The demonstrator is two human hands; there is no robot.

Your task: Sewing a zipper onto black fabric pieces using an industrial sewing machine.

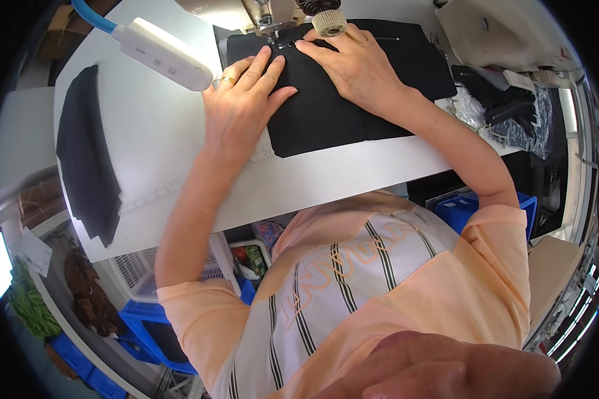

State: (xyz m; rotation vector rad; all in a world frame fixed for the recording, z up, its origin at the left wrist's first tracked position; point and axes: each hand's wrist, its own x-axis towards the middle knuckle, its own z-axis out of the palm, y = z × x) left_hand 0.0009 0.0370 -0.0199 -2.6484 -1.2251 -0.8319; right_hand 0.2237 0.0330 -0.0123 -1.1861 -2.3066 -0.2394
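1. Resting palm down, the left hand (249, 86) has its fingers spread over the left part of a black fabric panel (333, 113); it grips nothing, and its thumb stands out to the side. A gold-coloured ring (227, 80) sits on one finger.
2. The right hand (343, 56) lies on the same panel, thumb and forefinger reaching toward the left hand's fingertips. Whether it pinches the cloth I cannot tell, as a ribbed cream knob (329, 24) hides part of its fingers.
3. That panel lies on a white worktop (326, 173), its upper left part beneath the sewing machine head (246, 10). Small shiny metal bits show on the cloth between the hands, just beside the presser foot (271, 41).
4. A white oblong device (166, 53) on a blue tube hangs close to the left hand; whether they touch is unclear.
5. Near the worktop's left edge lies a separate, curved-looking black fabric piece (86, 153).
6. To the right, a clear plastic bag (542, 126) lies with black items.
7. Below the worktop's near edge stands a white lattice basket (136, 269), above a blue crate (136, 319).
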